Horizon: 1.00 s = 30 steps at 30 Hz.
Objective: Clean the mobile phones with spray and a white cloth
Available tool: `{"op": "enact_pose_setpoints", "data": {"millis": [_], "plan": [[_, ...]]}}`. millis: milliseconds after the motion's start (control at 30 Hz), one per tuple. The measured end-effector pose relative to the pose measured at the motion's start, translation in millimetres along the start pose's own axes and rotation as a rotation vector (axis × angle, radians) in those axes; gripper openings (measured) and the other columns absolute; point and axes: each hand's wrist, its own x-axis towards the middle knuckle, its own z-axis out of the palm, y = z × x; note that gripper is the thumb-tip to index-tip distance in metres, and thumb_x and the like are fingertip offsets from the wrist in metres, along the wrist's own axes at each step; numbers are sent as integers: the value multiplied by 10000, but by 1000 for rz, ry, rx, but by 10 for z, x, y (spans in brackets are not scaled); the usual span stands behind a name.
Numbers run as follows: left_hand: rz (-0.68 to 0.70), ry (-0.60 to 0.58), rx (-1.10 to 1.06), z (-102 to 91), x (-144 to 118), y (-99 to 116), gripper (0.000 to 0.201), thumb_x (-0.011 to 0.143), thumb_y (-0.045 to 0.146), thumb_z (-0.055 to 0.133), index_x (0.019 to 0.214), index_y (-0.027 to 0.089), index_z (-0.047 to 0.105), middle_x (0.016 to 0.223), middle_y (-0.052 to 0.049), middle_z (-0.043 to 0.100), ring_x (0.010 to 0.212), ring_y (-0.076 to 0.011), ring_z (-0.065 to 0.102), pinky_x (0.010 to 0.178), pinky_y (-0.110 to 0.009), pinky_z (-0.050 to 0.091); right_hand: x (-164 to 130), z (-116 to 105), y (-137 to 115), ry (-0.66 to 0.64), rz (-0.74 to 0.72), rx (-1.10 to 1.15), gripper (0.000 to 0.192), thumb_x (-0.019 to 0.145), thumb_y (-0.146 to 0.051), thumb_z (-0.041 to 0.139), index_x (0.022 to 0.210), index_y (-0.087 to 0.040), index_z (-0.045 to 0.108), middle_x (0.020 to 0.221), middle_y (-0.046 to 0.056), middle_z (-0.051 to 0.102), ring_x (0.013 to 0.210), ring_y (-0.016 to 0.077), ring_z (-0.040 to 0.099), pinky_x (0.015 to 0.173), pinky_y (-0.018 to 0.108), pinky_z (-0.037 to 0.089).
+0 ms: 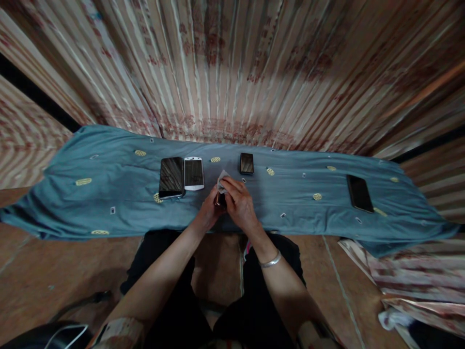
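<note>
Two legs in dark trousers point(250, 310) are nearest, below both hands. Farther out to the left of the left arm, at the lower edge, is a rounded black thing point(78, 337) with a white cord point(67, 328) looped over it. Low and well to the right of the right hand lies a white, bag-like bundle point(395, 318); I cannot tell whether it contains anything.

A silver bracelet point(271, 260) circles the right wrist. Ahead of it, the right hand point(240, 201) has its fingers bent and pinches a crumpled pale wipe point(223, 178) over the top of a small dark phone point(221, 200). The left hand point(209, 209) is closed around the left side of that phone, which sits between the two hands, partly hidden by them.

Under and beyond the hands spreads a blue-green cloth point(290, 194) with yellow motifs, bearing four more devices. Just left and ahead of the left hand stands a white-framed phone point(194, 173), lying flat, with a larger black phone point(171, 177) close along its left side. Ahead of the right hand is a small black device point(246, 164); well to its right, another black phone point(359, 193) lies at a slant. Farthest off hangs a striped, flowered curtain point(232, 72).
</note>
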Motion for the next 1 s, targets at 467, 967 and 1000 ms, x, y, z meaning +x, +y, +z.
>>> {"op": "enact_pose_setpoints", "data": {"millis": [467,967,1000], "plan": [[115,63,115,-35,12,29,305,899,442,636,1068,193,684,982,-48,749,1078,-241,664,830,-295,561,-4,29,-73,-35,3,-27,496,944,-115,414,1354,-239,665,1407,108,648,1284,248,602,1118,460,511],[-6,28,-52,-77,57,101,360,969,492,545,1035,178,709,889,-37,760,792,-187,687,673,-281,550,0,64,129,42,64,-87,487,870,-63,437,1255,-207,698,1294,121,718,1186,266,657,1153,517,466],[-7,30,-48,-74,52,101,357,963,490,558,1039,177,710,896,-39,761,806,-192,690,688,-287,554,-3,63,124,51,55,-87,489,870,-64,438,1254,-215,699,1291,112,721,1180,261,659,1152,511,470]]}}
